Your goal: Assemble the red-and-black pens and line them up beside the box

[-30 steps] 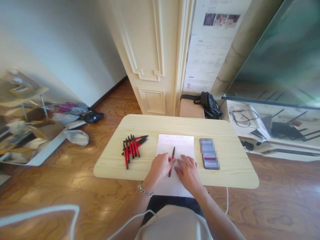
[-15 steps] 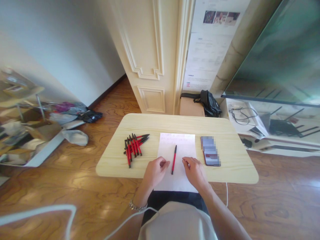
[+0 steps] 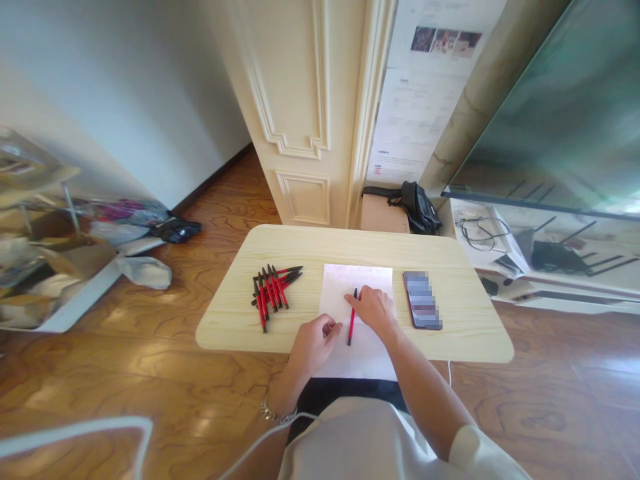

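Observation:
A red pen with black ends (image 3: 352,325) lies lengthwise on a white sheet of paper (image 3: 367,360) on the small wooden table. My right hand (image 3: 376,310) is over its upper part, thumb and forefinger parted on either side of the pen near its black tip; I cannot tell whether they touch it. Left of the pen, my left hand (image 3: 313,341) hovers at the paper's edge, fingers loosely curled with a gap to the thumb and nothing in them. Further left, several red-and-black pens (image 3: 271,291) lie crossed over each other in a pile.
A phone (image 3: 423,300) lies on the table (image 3: 465,333) to the right of the paper. Behind the table are a black bag (image 3: 421,208) on a box and a white panelled door (image 3: 303,197). Cluttered shelves stand at the left; a white cable hangs below the right side.
My right hand has moved forward and left, from beside the pen to over its upper part. My left hand has stayed nearly in place. The view has shifted slightly.

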`<state>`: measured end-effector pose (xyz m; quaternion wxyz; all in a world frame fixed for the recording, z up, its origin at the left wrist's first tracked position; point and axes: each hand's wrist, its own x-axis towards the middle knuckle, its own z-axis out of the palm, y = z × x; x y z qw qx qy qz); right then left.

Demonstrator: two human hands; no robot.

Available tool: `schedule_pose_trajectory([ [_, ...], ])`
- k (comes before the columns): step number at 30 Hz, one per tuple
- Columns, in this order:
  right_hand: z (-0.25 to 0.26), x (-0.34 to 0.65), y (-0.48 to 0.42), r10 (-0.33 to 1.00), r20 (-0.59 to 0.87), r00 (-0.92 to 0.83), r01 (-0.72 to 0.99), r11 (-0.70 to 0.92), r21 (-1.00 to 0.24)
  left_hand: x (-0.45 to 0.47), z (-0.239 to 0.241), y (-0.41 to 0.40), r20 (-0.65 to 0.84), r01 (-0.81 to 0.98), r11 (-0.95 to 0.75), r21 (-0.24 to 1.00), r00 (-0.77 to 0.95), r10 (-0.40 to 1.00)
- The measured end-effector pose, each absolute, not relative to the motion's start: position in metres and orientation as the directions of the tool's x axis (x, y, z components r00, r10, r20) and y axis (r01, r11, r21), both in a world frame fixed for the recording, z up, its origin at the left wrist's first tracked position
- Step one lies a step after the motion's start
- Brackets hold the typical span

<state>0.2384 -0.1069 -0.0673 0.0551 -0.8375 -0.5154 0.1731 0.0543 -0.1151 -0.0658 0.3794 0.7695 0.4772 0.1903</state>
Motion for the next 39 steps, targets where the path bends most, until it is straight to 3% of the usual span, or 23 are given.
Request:
schedule_pose_trajectory([
  [6, -0.073, 0.244, -0.104, 0.883, -0.257, 0.393, 0.826, -0.462, -0.324, 0.062, -0.061, -0.112, -0.050, 0.547, -0.245, 0.800, 0.469, 0.882],
  [11, -0.071, 0.255, -0.108, 0.926, -0.205, 0.317, 0.733, -0.376, -0.567, 0.073, -0.054, -0.111, -0.039, 0.477, -0.203, 0.855, 0.450, 0.892],
  [15, -0.068, 0.256, -0.115, 0.968, -0.151, 0.201, 0.419, -0.224, -0.880, 0.086, -0.053, -0.111, -0.071, 0.364, -0.114, 0.924, 0.458, 0.886],
  [18, -0.066, 0.251, -0.122, 0.980, -0.110, 0.166, 0.136, -0.133, -0.982, 0.098, -0.058, -0.116, -0.193, 0.145, 0.135, 0.980, 0.536, 0.822],
  [21, -0.066, 0.247, -0.128, 0.975, -0.147, 0.167, -0.060, -0.139, -0.988, 0.109, -0.065, -0.122, -0.290, -0.043, 0.379, 0.924, 0.566, 0.772],
  [25, -0.067, 0.244, -0.130, 0.954, -0.198, 0.225, -0.131, -0.172, -0.976, 0.116, -0.071, -0.129, -0.337, -0.170, 0.485, 0.858, 0.527, 0.780],
  [28, -0.065, 0.240, -0.129, 0.940, -0.179, 0.290, -0.114, -0.151, -0.982, 0.117, -0.072, -0.131, -0.346, -0.163, 0.483, 0.860, 0.510, 0.788],
  [34, -0.059, 0.228, -0.124, 0.867, -0.160, 0.471, -0.018, -0.172, -0.985, 0.120, -0.067, -0.133, -0.243, -0.021, 0.280, 0.960, 0.439, 0.865],
  [39, -0.064, 0.221, -0.123, 0.856, -0.156, 0.493, -0.051, -0.151, -0.987, 0.123, -0.066, -0.137, -0.333, -0.096, 0.398, 0.912, 0.392, 0.858],
])
